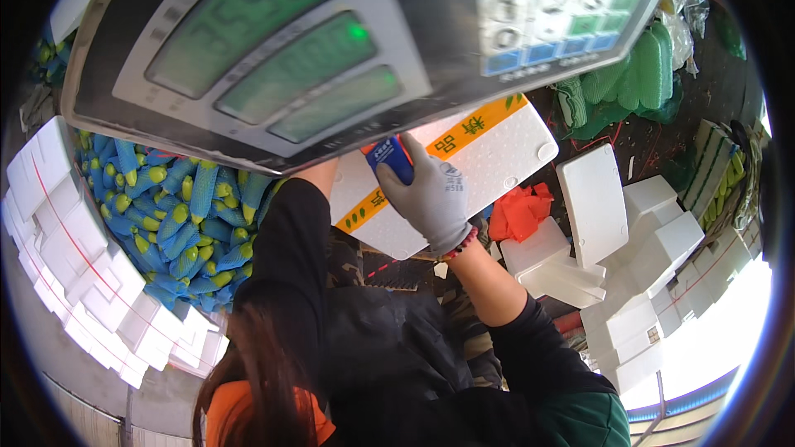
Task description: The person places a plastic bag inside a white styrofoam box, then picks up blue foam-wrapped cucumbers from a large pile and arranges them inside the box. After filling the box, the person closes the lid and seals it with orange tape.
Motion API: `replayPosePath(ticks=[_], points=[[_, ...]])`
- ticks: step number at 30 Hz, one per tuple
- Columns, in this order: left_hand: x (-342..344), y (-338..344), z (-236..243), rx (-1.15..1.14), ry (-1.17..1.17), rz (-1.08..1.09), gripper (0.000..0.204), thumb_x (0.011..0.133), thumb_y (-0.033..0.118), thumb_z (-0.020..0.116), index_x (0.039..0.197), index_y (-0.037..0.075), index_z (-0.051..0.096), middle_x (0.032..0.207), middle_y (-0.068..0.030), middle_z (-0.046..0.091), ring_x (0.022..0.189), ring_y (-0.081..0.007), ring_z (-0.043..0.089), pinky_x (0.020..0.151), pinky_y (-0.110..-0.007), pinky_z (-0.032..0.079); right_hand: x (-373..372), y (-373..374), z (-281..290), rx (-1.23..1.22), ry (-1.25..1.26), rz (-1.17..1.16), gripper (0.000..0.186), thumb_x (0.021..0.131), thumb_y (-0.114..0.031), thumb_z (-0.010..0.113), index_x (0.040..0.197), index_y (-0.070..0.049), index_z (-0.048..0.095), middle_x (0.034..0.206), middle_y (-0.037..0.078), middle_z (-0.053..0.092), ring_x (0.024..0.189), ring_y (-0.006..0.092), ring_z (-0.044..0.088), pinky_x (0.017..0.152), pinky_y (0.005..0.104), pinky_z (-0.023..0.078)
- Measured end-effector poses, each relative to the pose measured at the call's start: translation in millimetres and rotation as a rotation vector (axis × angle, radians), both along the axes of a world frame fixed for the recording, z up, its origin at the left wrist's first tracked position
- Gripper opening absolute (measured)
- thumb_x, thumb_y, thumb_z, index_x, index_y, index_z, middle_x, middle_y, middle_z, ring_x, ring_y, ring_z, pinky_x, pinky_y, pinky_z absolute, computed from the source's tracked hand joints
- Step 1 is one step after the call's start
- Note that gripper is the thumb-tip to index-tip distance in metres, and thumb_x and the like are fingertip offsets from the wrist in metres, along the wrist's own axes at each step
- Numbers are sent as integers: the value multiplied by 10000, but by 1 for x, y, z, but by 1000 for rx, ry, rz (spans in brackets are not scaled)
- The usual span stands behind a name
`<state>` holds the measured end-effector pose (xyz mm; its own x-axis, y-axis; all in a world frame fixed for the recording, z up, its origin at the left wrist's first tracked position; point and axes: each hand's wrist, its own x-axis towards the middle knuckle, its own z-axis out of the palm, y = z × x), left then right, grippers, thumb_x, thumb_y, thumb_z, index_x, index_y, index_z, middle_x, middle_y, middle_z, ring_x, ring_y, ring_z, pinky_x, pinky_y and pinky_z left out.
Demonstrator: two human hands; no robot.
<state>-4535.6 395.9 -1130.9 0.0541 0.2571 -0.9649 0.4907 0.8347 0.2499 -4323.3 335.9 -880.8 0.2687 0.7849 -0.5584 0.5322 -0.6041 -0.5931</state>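
Tape dispenser [391, 157], blue, stands clasped in the gloved right hand [431, 199], long axis pointing far-left, pressed on the white foam box [497, 149]; left hand hidden behind the scale [273, 41].

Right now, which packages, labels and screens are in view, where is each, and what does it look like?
Weighing scale: top, grey panel, three green display windows, a keypad at right.
White foam box: centre, under the right hand, with an orange label strip across it.
Tape dispenser: blue, gripped by the gloved right hand.
Foam boxes: white, piled at right.
Foam-netted fruit: blue and yellow, heaped at left.
Left hand: hidden behind the scale.
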Motion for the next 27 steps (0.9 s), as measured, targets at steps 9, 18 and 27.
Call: replayPosePath(ticks=[9, 18, 27], points=[[83, -24, 224, 1178, 253, -1051, 654, 1148, 484, 424, 1626, 38, 443, 1695, -193, 429, 1571, -375, 387, 1260, -524, 315, 123, -169, 42, 171, 287, 81, 603, 917, -423, 772, 1415, -112, 640, 874, 179, 738, 827, 373, 737, 755, 458, 583], [332, -130, 137, 995, -1131, -2395, 232, 922, 252, 620, 811, 149, 795, 846, -33, 739, 868, -214, 678, 881, -370, 438, 163, -378, -100, -289, -131, -30, 341, 959, -405, 695, 1184, -149, 682, 726, 147, 725, 665, 374, 728, 643, 518, 575], [313, -150, 153, 1171, -902, -1898, 67, 864, 177, 667, 825, 124, 679, 856, -74, 666, 869, -278, 650, 832, -409, 469, 135, -270, -150, -329, 87, -156, 309, 996, -352, 634, 1094, -108, 797, 1033, 155, 809, 955, 364, 776, 842, 486, 599]])
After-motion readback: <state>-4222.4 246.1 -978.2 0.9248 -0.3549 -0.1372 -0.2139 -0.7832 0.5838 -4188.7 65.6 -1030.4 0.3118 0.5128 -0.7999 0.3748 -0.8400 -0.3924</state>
